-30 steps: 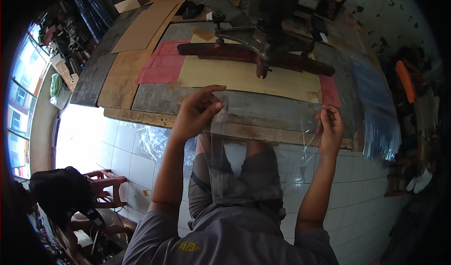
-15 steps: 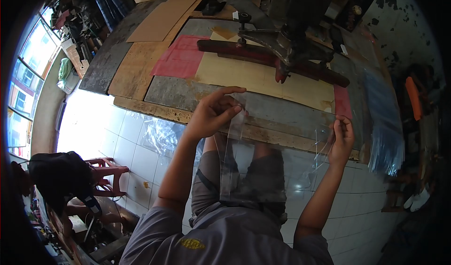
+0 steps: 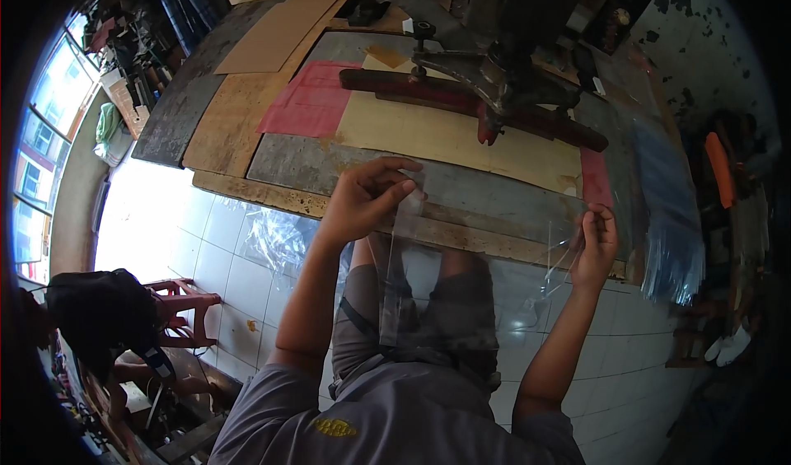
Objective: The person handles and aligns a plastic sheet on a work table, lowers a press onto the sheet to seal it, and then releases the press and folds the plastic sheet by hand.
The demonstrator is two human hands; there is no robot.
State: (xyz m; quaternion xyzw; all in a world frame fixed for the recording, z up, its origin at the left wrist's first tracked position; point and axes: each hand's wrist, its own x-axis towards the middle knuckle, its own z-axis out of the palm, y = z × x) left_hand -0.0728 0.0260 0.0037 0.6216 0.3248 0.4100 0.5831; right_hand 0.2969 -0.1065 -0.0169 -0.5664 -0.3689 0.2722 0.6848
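Note:
A clear plastic sheet (image 3: 461, 300) hangs in front of my legs, with folded edges showing at its left and right sides. My left hand (image 3: 367, 200) pinches its upper left corner between thumb and fingers. At the upper right corner, my right hand (image 3: 595, 243) holds the sheet with its fingers closed. Beyond both hands is a machine's dark red press bar (image 3: 470, 107), raised over a cream sheet (image 3: 420, 131) with pink material (image 3: 305, 98) at its ends. The sheet is so transparent that its exact outline is hard to follow.
Several clear plastic sheets (image 3: 671, 234) hang over the table's right edge. Brown cardboard (image 3: 280, 32) lies at the table's back left. More plastic (image 3: 280, 238) is on the tiled floor. At lower left are a red stool (image 3: 185, 308) and another person (image 3: 103, 317).
My left hand has dropped slightly relative to the table edge, and the sheet has shifted a little with it. Both hands keep their hold. The whole view has moved slightly.

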